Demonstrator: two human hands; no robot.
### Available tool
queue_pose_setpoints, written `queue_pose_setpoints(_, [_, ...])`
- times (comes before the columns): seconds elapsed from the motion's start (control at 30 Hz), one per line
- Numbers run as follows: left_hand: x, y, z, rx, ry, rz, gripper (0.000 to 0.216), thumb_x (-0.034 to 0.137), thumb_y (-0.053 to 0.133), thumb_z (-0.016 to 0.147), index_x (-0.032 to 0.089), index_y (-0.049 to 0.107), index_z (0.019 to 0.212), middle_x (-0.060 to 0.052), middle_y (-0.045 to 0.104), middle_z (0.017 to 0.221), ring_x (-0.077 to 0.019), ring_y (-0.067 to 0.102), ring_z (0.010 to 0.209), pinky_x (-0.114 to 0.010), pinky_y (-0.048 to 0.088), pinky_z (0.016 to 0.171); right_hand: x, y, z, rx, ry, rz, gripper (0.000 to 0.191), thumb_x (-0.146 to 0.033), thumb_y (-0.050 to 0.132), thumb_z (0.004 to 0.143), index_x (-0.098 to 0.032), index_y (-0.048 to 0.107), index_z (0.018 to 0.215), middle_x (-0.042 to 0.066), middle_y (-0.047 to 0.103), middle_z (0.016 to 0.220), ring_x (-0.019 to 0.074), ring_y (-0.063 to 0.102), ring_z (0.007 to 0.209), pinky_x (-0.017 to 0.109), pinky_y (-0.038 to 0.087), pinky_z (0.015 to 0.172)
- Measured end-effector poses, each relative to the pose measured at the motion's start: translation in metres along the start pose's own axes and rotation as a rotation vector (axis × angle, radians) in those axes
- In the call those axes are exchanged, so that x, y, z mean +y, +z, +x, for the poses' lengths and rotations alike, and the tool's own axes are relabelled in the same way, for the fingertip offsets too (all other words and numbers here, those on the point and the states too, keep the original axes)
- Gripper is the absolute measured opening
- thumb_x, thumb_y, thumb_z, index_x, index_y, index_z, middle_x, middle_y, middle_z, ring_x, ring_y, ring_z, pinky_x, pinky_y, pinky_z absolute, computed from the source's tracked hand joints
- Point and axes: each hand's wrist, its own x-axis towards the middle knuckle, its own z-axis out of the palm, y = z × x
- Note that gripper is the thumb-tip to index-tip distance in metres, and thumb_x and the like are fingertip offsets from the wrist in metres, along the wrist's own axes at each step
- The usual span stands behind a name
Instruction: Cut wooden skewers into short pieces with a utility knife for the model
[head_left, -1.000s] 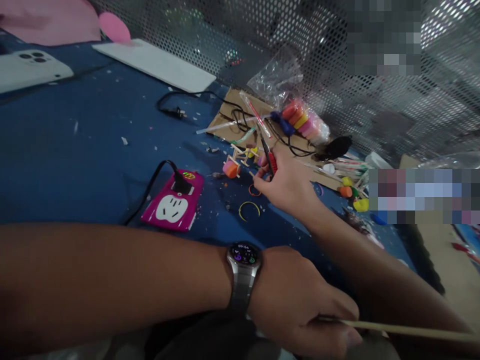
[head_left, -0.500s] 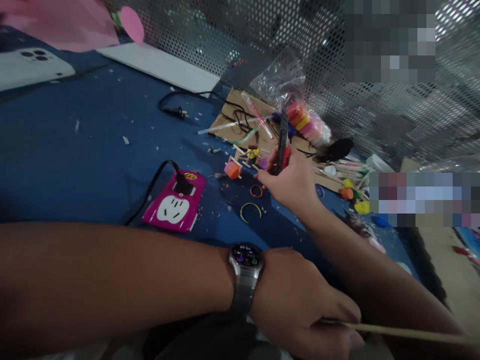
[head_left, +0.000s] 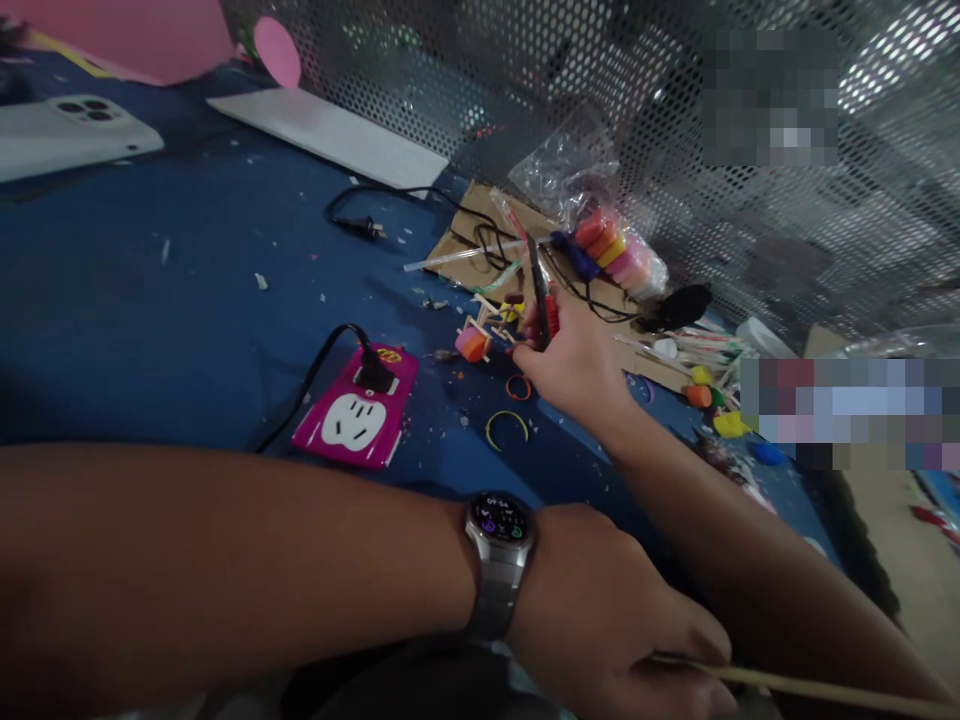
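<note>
My left hand [head_left: 622, 620], with a watch [head_left: 501, 520] at the wrist, is low in front of me. Its fingers pinch a thin wooden stick [head_left: 832, 690] that points right. Farther off, my right hand [head_left: 577, 350] is closed around a red and black box cutter [head_left: 541, 295], its long dark end pointing up and away. Just left of those fingers stands a small model of wooden sticks [head_left: 491, 318] with a pink and orange clay lump [head_left: 472, 344]. I cannot tell whether the fingertips touch it. An orange ring [head_left: 517, 387] and a yellow ring [head_left: 507, 430] lie below this hand.
A magenta power strip [head_left: 356, 405] with a plugged-in black cord lies left of centre. Cardboard [head_left: 465, 240] carries straws, cables and bagged colored clay [head_left: 615, 245]. A perforated metal panel [head_left: 420, 60] borders the blue table. A white phone [head_left: 75, 135] is far left.
My right hand and the box cutter have shifted slightly left, and the cutter now leans more to the left. The left hand keeps its pinch on the stick. The whole view has shifted slightly.
</note>
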Motion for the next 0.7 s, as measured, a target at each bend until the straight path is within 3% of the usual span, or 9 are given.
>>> queue_pose_setpoints(0.3, [0.0037, -0.0053, 0.0032, -0.078, -0.015, 0.073, 0.028, 0.047, 0.055, 0.105, 0.025, 0.064, 0.090, 0.003, 0.075, 0.073, -0.0152, 0.070, 0.064, -0.027, 0.035, 0.047, -0.0005, 0.0026, 0.0054, -0.024, -0.075, -0.064, 0.026, -0.008, 0.063, 0.078, -0.027, 0.054, 0.093, 0.003, 0.074, 0.099, 0.0232, 0.069, 0.082, 0.041, 0.055, 0.077])
queue_pose_setpoints(0.5, [0.0028, -0.0052, 0.0019, -0.051, 0.003, 0.065, 0.036, 0.054, 0.053, 0.108, 0.024, 0.067, 0.092, 0.003, 0.077, 0.074, -0.0157, 0.072, 0.065, -0.028, 0.039, 0.049, -0.0041, 0.0025, 0.0033, -0.018, -0.125, -0.123, 0.026, -0.006, 0.062, 0.081, -0.027, 0.056, 0.096, 0.006, 0.076, 0.105, 0.0290, 0.071, 0.099, 0.045, 0.054, 0.087])
queue_pose_setpoints(0.7, [0.0041, -0.0062, 0.0036, -0.100, -0.023, 0.106, 0.038, 0.056, 0.053, 0.109, 0.024, 0.070, 0.099, 0.002, 0.079, 0.081, -0.0160, 0.074, 0.071, -0.028, 0.042, 0.050, -0.0070, 0.0052, 0.0005, -0.009, -0.144, -0.201, 0.025, -0.008, 0.060, 0.084, -0.026, 0.059, 0.101, 0.006, 0.074, 0.096, 0.0268, 0.068, 0.085, 0.044, 0.052, 0.079])
